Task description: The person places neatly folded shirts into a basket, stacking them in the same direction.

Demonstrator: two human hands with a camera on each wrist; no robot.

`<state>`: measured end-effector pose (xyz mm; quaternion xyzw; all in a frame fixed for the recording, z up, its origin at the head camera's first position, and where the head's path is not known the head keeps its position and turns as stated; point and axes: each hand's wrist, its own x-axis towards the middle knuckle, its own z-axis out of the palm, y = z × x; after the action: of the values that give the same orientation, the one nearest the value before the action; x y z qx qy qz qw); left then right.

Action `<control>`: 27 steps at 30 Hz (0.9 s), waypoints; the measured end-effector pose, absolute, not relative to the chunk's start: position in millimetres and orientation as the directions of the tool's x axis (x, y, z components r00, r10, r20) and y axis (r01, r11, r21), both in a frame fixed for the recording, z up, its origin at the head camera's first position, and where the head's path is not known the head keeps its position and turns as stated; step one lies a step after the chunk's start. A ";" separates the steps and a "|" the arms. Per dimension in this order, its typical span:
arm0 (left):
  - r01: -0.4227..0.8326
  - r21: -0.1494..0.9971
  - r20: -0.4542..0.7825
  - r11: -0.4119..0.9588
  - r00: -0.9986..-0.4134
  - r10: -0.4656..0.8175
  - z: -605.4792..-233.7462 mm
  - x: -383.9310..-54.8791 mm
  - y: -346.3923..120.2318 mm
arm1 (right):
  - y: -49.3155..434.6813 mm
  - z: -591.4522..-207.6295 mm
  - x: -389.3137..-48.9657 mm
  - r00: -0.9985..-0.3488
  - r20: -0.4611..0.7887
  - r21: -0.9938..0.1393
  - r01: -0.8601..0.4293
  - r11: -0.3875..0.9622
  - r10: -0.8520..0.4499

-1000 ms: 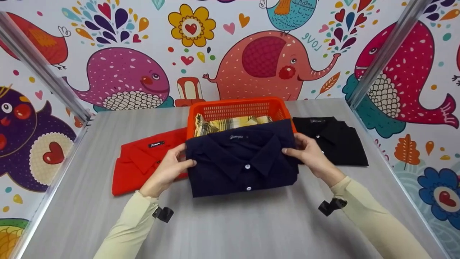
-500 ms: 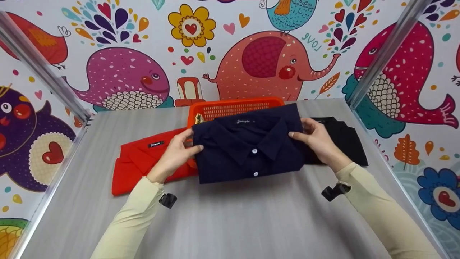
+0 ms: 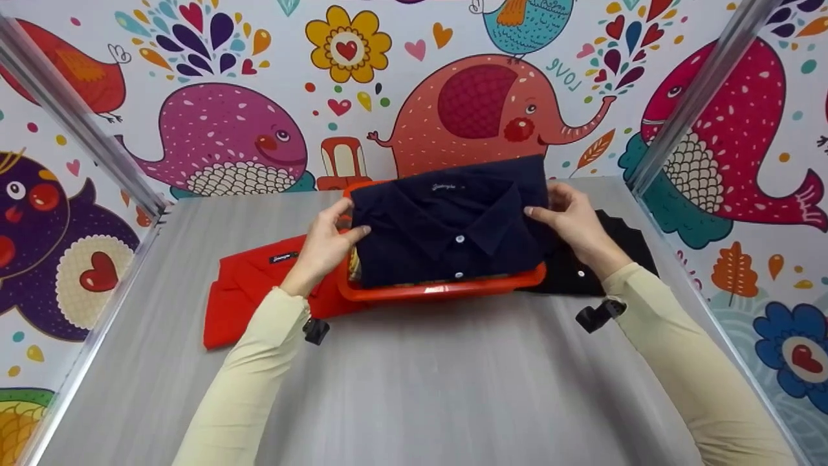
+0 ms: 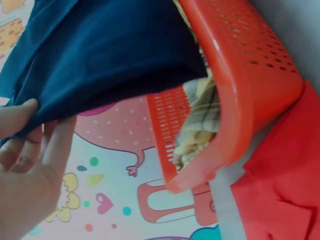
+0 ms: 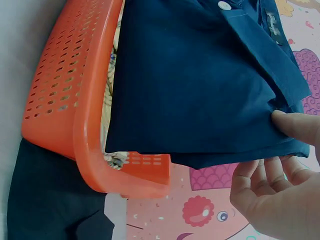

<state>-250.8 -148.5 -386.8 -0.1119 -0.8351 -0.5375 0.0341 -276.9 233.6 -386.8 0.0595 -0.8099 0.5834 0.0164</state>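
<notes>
- Head view, lower left and lower right: two pale sleeves (image 3: 249, 369), a black wrist camera (image 3: 317, 331) at each cuff.
- Bottom centre: grey table (image 3: 420, 382), wood-grained.
- Left of centre: left hand (image 3: 323, 244), clamped on the shirt's side edge, thumb above, fingers beneath.
- Right of centre: right hand (image 3: 574, 223), clamped likewise on the opposite edge.
- Centre: navy shirt (image 3: 440, 243), one, folded, collar and two white buttons facing up; held over the basket's mouth, its upper right corner highest in frame. Contact with the contents: cannot tell.
- Beneath it: orange basket (image 3: 446, 289), front rim showing.
- Left of the basket: red shirt (image 3: 239, 294), folded. Right: black shirt (image 3: 624, 244), partly behind the right hand.
- Background: wall (image 3: 407, 19), printed with cartoon animals.
- Handling, as judged: level the two side edges, keep the shirt within the rim, lower both hands together, and free the underlying fingers last, so the fold stays flat.
- Left wrist view only: yellow plaid cloth (image 4: 200, 122) plainly inside the basket, near one end; the head view gives a sliver.
- Right wrist view only: the shirt's layered lower edge, loosely parted, and right-hand fingers curled underneath.
</notes>
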 end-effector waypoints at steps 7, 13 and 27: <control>0.257 0.872 0.217 0.417 -0.966 0.141 -404.9 -262.6 -144.5 | 236.4 -401.5 -281.5 -0.993 0.078 -0.919 -0.104 0.381 -0.084; 0.237 0.868 0.201 0.435 -0.971 0.128 -419.3 -268.5 -141.3 | 237.1 -410.8 -280.7 -0.993 0.056 -0.903 -0.094 0.418 -0.101; 0.180 0.804 0.159 0.567 -0.983 0.087 -437.7 -281.6 -133.5 | 230.5 -425.4 -283.0 -0.994 0.066 -0.838 -0.105 0.536 -0.091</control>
<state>-281.6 -133.5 -437.7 -0.0756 -0.8836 -0.4592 0.0506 -283.0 230.5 -425.4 0.0561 -0.8763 0.4784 0.0072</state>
